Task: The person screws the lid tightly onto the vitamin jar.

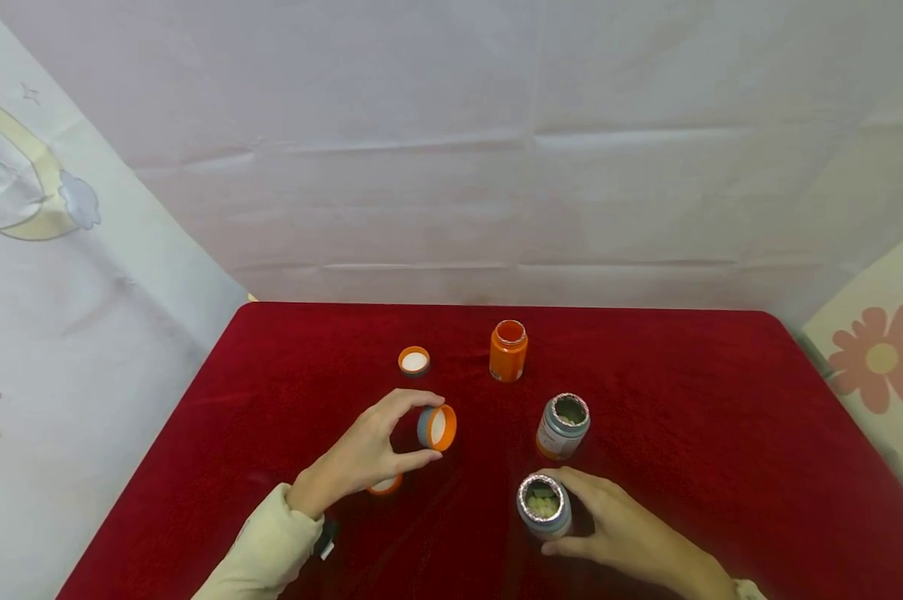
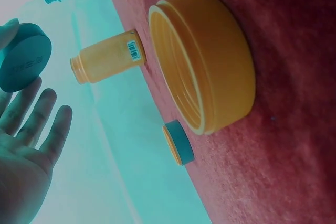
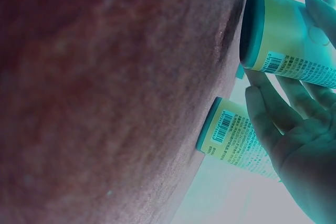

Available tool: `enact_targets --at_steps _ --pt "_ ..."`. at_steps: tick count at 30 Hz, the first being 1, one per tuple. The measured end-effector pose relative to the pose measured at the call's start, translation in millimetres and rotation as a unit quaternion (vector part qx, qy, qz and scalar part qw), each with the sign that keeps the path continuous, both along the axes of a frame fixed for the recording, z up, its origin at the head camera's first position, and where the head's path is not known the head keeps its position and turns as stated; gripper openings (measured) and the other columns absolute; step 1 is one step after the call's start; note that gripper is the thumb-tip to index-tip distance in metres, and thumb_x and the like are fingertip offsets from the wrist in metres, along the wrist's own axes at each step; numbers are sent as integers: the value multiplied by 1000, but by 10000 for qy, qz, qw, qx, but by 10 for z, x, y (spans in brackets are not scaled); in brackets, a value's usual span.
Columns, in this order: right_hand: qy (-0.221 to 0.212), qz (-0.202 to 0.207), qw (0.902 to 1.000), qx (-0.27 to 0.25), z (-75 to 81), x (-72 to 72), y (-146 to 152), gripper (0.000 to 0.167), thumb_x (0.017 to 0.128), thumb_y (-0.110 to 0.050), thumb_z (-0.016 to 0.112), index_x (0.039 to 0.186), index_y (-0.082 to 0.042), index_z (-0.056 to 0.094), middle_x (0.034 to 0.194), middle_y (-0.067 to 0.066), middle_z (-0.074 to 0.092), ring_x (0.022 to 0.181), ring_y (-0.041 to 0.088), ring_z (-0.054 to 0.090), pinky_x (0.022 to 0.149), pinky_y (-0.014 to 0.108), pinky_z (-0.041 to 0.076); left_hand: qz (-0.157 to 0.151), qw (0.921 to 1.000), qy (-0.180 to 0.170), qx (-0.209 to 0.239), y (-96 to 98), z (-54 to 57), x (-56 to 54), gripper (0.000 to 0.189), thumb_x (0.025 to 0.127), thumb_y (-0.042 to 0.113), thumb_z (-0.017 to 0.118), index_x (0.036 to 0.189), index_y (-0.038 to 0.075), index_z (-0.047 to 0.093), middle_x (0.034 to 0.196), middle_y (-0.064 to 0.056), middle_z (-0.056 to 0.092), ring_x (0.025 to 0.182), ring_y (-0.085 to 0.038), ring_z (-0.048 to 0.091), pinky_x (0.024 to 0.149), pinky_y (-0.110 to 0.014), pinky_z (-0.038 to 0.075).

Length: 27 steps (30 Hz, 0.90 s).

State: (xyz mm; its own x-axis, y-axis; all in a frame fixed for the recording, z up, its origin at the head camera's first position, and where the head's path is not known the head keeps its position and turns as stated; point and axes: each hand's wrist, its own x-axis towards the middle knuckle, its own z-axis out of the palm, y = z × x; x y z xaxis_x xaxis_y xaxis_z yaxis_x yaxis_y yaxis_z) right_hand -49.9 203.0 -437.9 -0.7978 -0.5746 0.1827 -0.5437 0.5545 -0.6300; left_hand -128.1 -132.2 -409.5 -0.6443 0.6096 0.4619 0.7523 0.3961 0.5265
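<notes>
My left hand [image 1: 357, 454] pinches a grey-and-orange bottle cap [image 1: 438, 427] between thumb and fingertip, its white-lined inside turned to the right. In the left wrist view the other fingers of that hand are spread beside the cap [image 2: 26, 59]. With fingers and thumb around its side, my right hand [image 1: 616, 525] holds a grey-white pill bottle [image 1: 544, 508]. Its mouth is uncapped, with torn foil round the rim and greenish tablets inside. A similar open pill bottle [image 1: 562, 429] stands just behind it; the right wrist view also shows that bottle's barcode label [image 3: 226, 127].
An orange open bottle [image 1: 508, 354] stands farther back on the red cloth [image 1: 684, 400]. To its left, a cap [image 1: 413, 361] lies inside up. Another orange cap [image 1: 385, 484] lies partly hidden under my left hand. A pale wall sheet [image 1: 451, 208] hangs behind the table.
</notes>
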Motion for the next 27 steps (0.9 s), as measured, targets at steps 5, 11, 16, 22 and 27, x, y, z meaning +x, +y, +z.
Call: enact_targets --at_steps 5,11,16,22,27 --pt "7 13 10000 -22 -3 -1 -2 60 80 -49 78 130 -24 56 119 -16 64 108 4 63 93 25 54 11 9998 203 -69 1 8 17 64 73 18 89 128 10 58 124 -1 64 114 -15 61 97 -32 53" --pt "140 66 9999 -51 -18 -6 -4 60 80 -47 78 130 -24 56 118 -16 64 108 4 63 93 25 54 12 9999 55 -93 15 27 49 61 75 19 88 128 12 59 125 1 64 117 -13 59 100 -29 51" --pt "161 52 9998 -81 -24 -6 -11 60 79 -46 79 130 -24 56 117 -16 65 107 4 63 92 24 54 -121 9998 153 35 32 35 59 61 75 19 87 129 11 60 126 0 62 117 -14 59 100 -29 51" --pt "160 70 9998 -132 -23 -3 -22 60 79 -46 79 130 -25 56 117 -16 65 106 4 63 91 24 54 -216 9996 100 153 43 32 74 60 77 19 87 130 12 60 125 -1 61 114 -14 60 97 -27 53" --pt "211 32 9997 -85 -18 2 -24 60 79 -46 80 129 -25 56 116 -16 65 105 4 63 90 25 55 -233 9995 140 151 54 49 96 59 78 20 86 131 12 61 123 -2 60 111 -14 61 94 -27 54"
